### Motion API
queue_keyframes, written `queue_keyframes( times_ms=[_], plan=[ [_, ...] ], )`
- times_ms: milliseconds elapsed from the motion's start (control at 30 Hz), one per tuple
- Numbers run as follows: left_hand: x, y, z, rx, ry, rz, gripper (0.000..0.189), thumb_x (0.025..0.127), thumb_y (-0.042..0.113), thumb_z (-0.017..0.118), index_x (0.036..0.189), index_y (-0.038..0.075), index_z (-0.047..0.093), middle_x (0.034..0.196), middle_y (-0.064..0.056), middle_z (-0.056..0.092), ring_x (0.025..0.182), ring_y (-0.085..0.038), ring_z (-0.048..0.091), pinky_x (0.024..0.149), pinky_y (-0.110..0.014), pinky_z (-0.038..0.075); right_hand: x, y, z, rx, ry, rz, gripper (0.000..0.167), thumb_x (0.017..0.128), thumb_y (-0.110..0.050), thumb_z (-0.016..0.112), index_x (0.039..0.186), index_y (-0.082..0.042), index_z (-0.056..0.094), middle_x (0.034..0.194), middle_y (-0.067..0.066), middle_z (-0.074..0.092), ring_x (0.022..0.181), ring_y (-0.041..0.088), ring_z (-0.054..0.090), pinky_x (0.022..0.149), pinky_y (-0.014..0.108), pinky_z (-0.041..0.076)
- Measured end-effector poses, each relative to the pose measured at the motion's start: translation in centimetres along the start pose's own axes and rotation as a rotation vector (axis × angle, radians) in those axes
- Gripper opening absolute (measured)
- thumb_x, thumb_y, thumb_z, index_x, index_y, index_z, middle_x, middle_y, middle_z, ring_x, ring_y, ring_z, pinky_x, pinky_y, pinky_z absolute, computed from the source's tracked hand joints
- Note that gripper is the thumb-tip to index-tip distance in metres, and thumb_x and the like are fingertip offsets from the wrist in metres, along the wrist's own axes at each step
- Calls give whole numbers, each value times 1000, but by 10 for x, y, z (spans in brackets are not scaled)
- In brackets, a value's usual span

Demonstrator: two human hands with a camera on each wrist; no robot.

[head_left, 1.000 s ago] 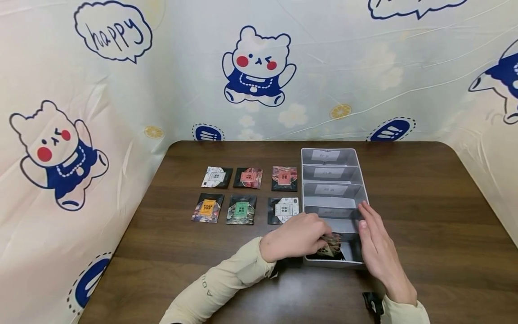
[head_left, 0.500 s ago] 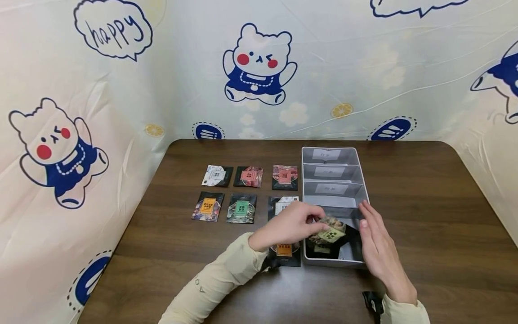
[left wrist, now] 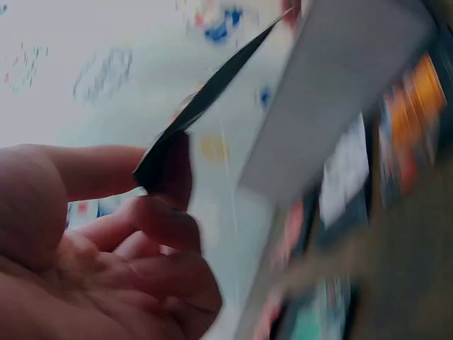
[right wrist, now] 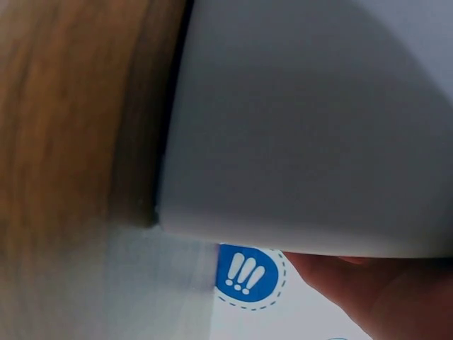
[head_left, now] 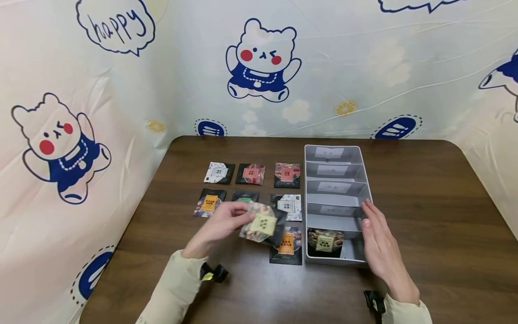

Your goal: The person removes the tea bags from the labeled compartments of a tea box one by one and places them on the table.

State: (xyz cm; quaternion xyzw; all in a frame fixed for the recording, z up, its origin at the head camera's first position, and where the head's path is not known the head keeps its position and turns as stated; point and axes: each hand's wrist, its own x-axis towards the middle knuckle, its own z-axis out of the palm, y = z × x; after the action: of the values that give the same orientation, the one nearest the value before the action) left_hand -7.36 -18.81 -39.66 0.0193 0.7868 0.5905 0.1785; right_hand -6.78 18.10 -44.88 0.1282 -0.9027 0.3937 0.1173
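Over the table, my left hand (head_left: 218, 226) pinches a flat black sachet (head_left: 263, 224) with a pale green label by its left edge. In the left wrist view, thumb and fingers grip the sachet (left wrist: 219, 85), seen nearly edge-on. My right hand (head_left: 384, 254) rests straight-fingered along the right side of a grey divided box (head_left: 337, 223). Its outer wall (right wrist: 304, 142) fills most of the right wrist view. Another sachet (head_left: 325, 243) with a pale green label lies in the box's nearest compartment. The held sachet overlaps an orange-labelled sachet (head_left: 287, 252) in the head view.
Left of the box, several sachets lie in rows, among them a white one (head_left: 289, 207), a red one (head_left: 287, 174) and an orange-labelled one (head_left: 209, 203). Paper labels mark the box dividers. A printed cloth (head_left: 344, 67) hangs behind the wooden table (head_left: 429, 198).
My left hand has lifted a sachet out of the nearest compartment and carried it left over the laid-out sachets. The right hand stays at the box's side.
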Motion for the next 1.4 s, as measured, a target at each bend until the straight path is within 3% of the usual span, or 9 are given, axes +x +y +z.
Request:
queue_keyframes(
  times_ms=[200, 400, 667, 767, 933, 1033, 1200, 1300, 1400],
  plan=[
    [-25, -45, -35, 101, 114, -153, 29, 92, 14, 63, 109, -9, 62, 67, 6, 62, 57, -5, 46, 53, -22, 37, 0, 0, 0, -2, 9, -2, 43, 105, -17, 33, 145, -2, 39, 151, 19, 36, 134, 42, 37, 102, 0, 11],
    [-37, -71, -40, 314, 230, -197, 18, 89, 15, 68, 94, -2, 68, 65, 4, 62, 60, -9, 48, 56, -24, 38, 0, -2, 0, -12, -28, 38, 46, 105, -22, 37, 148, -6, 37, 154, 15, 33, 136, 41, 36, 111, 14, 20],
    [-41, -61, -30, 714, 357, -267, 17, 84, 27, 71, 83, 10, 72, 70, 0, 64, 59, -14, 52, 54, -30, 41, -1, 0, 2, -3, 15, 7, 44, 104, -18, 37, 146, -4, 39, 151, 18, 37, 134, 42, 38, 101, -1, 11],
    [-42, -50, -23, 847, 390, -252, 20, 84, 32, 71, 82, 13, 73, 72, 0, 67, 59, -15, 56, 51, -33, 43, -1, -1, 1, -4, -14, 37, 46, 104, -22, 39, 148, -6, 37, 153, 16, 34, 136, 41, 37, 112, 15, 21],
    [-35, -21, 2, 899, 397, -60, 17, 85, 29, 72, 85, 12, 70, 73, 1, 66, 60, -12, 57, 52, -33, 45, 1, -5, -2, -7, -67, 69, 53, 103, -26, 45, 150, -6, 32, 157, 14, 26, 138, 42, 33, 99, 60, 32],
    [-27, -1, 25, 902, 319, 168, 17, 85, 26, 73, 92, 11, 70, 83, 2, 68, 69, -12, 61, 60, -30, 50, 1, -4, -1, -17, -47, 54, 51, 103, -24, 45, 148, -2, 34, 158, 13, 25, 139, 41, 32, 102, 60, 30],
    [-8, 29, 69, 995, 65, 571, 19, 90, 26, 67, 105, 15, 69, 96, 4, 63, 77, -6, 58, 68, -18, 48, 1, -3, -2, -31, -35, 49, 50, 104, -23, 41, 149, -2, 33, 158, 14, 25, 140, 40, 32, 110, 55, 26],
    [6, 44, 98, 1136, -67, 749, 17, 92, 22, 63, 109, 18, 68, 99, 4, 59, 81, -5, 54, 71, -16, 46, 1, -2, -2, -31, -32, 45, 50, 104, -23, 41, 149, -2, 33, 158, 15, 27, 140, 40, 32, 113, 47, 25],
    [18, 53, 125, 1320, -142, 858, 19, 92, 18, 62, 110, 25, 66, 102, 4, 54, 88, -9, 52, 77, -21, 46, 1, -2, -1, -30, -28, 46, 50, 104, -23, 42, 148, -1, 34, 157, 15, 29, 139, 40, 34, 112, 45, 27]
  ],
)
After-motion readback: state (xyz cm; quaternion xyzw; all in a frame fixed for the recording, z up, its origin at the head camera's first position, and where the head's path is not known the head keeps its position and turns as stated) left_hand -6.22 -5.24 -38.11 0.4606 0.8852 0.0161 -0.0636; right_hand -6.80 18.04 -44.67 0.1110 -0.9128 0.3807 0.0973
